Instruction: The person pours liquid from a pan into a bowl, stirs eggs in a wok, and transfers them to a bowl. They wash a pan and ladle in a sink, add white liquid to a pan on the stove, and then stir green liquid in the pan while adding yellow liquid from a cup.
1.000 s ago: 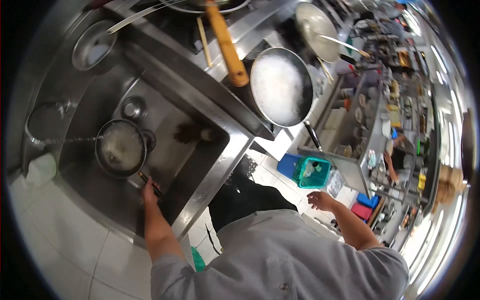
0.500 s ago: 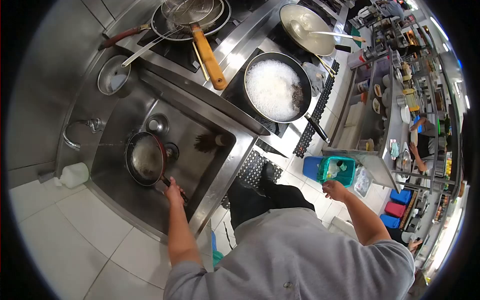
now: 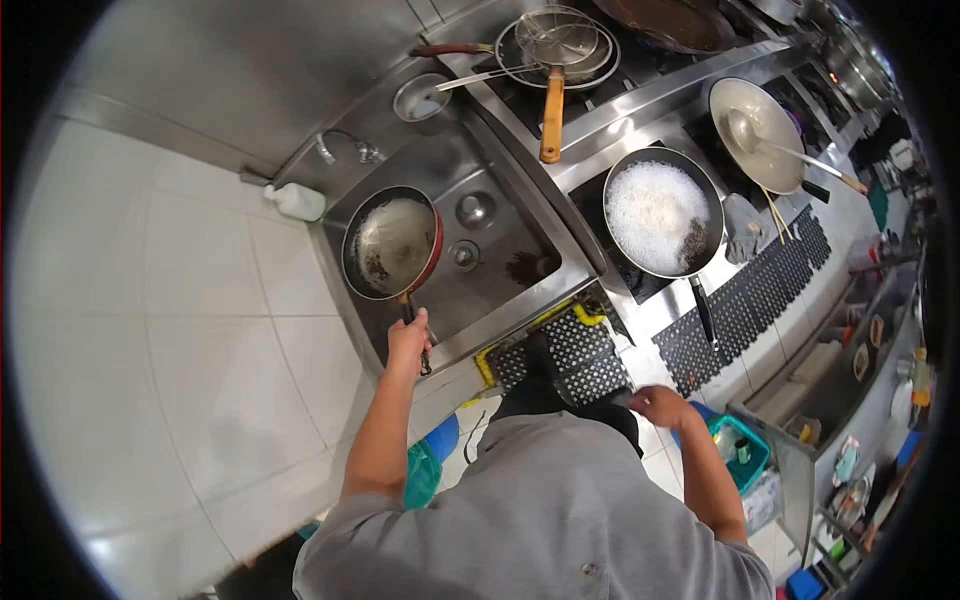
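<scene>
Tilting the pan could slop liquid past the sink; your left hand wraps its fingers round the handle; your right hand's finger closure cannot be told.

Wet, red-sided pan over sink

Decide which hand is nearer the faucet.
Left: the left hand is across the sink from the faucet, gripping a frying pan; the right hand is farther, outside the sink.

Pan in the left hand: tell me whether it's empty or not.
Not empty: pale, cloudy liquid shows inside the pan gripped by the left hand. How deep, I cannot tell.
</scene>
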